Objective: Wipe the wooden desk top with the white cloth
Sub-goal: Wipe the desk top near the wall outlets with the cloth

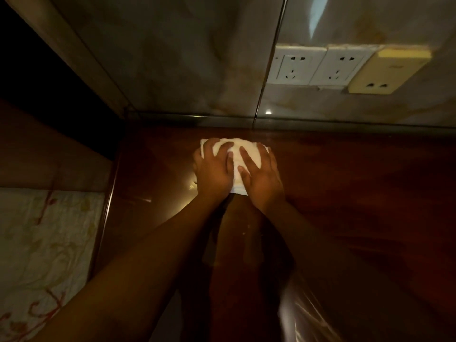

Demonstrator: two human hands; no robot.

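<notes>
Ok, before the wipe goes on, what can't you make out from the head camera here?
- Most of the white cloth: covered by the left hand and right hand.
- Desk top near edge: cut off by the frame bottom.
- Dust or marks on the desk: too dark and glary.
- Lower right corner: blurred.

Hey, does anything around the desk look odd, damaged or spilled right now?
Nothing spilled. Both the left hand and right hand press flat on the cloth on the desk. The one oddity is on the wall: the yellowed socket beside the two white sockets looks discoloured and sits askew.
</notes>
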